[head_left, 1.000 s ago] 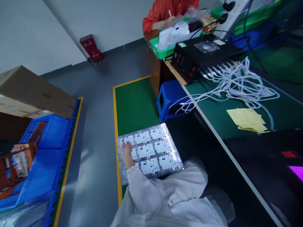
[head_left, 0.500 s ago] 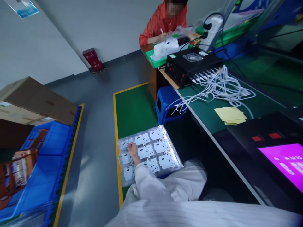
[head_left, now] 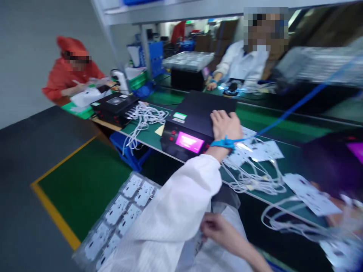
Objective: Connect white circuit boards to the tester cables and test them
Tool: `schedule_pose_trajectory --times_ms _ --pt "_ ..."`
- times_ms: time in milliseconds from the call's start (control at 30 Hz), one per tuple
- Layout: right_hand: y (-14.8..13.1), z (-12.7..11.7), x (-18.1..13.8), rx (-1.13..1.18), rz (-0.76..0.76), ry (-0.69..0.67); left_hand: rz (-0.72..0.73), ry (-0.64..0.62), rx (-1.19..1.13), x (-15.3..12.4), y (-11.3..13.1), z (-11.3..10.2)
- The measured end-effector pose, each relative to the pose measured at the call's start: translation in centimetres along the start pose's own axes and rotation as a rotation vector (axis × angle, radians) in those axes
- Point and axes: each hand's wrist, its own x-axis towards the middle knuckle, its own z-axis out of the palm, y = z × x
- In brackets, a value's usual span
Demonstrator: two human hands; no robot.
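My left hand [head_left: 227, 126], in a white sleeve with a blue wrist strap, lies with fingers spread on the right part of a black box [head_left: 198, 109] with a lit pink screen. Just right of it are flat white plates with cut-outs [head_left: 265, 150] and a bundle of white cables [head_left: 252, 179]. Low over my lap, my right hand [head_left: 214, 228] has its fingers curled in. Blur and angle hide what, if anything, is inside them. At lower left, a clear tray [head_left: 110, 230] holds several similar white plates, partly covered by my left sleeve.
A second black box [head_left: 116, 107] with white cables [head_left: 147, 117] stands further left on the green bench. A blue cord [head_left: 300, 107] stretches from the strap to the upper right. Across the bench sits a person in white [head_left: 246, 60]; another in red [head_left: 73, 79] is at left.
My view has swung right. The white-sleeved hand that had its fingers at the tray's plates is now on the black box. A bare forearm and hand have come into view over my lap.
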Motion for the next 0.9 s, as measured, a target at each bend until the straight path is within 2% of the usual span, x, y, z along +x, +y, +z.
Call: schedule_pose_trajectory --times_ms 33,67,133,200,267,300,400,500,600,667,767,900 --pt "-0.1 -3.2 -1.2 0.0 0.025 -0.215 -0.064 -0.014 -0.1 0.3 0.1 0.2" --pt "-0.5 -6.5 -2.3 -0.013 0.019 -0.196 -0.121 -0.015 -0.188 0.5 0.1 0.3" --pt "-2.5 -12.7 -4.1 -0.102 -0.033 0.078 -0.241 0.023 -0.328 0.8 0.0 0.4" --pt "-5.7 -17.2 -4.7 -0.221 -0.129 0.389 -0.34 0.071 -0.415 0.8 -0.1 0.3" --pt "-9.0 -19.6 -3.5 -0.276 -0.246 0.578 -0.375 0.103 -0.464 0.6 -0.1 0.2" --pt "-10.5 -20.2 -2.2 -0.259 -0.31 0.625 -0.381 0.114 -0.477 0.6 -0.2 0.2" --pt "-14.3 -19.9 4.0 -0.069 -0.497 0.64 -0.385 0.13 -0.486 0.4 -0.3 0.2" --pt "-17.8 -17.6 11.7 0.209 -0.64 0.556 -0.381 0.137 -0.473 0.4 -0.4 0.4" --pt "-21.0 -14.0 18.2 0.335 -0.595 0.463 -0.393 0.162 -0.452 0.5 -0.4 0.6" --pt "-22.8 -11.5 21.5 0.368 -0.528 0.424 -0.409 0.182 -0.44 0.6 -0.3 0.7" --pt "-24.6 -8.8 24.9 0.369 -0.437 0.402 -0.428 0.189 -0.426 0.7 -0.4 0.9" --pt "-25.4 -7.5 27.7 0.339 -0.367 0.399 -0.419 0.182 -0.417 0.7 -0.6 0.9"
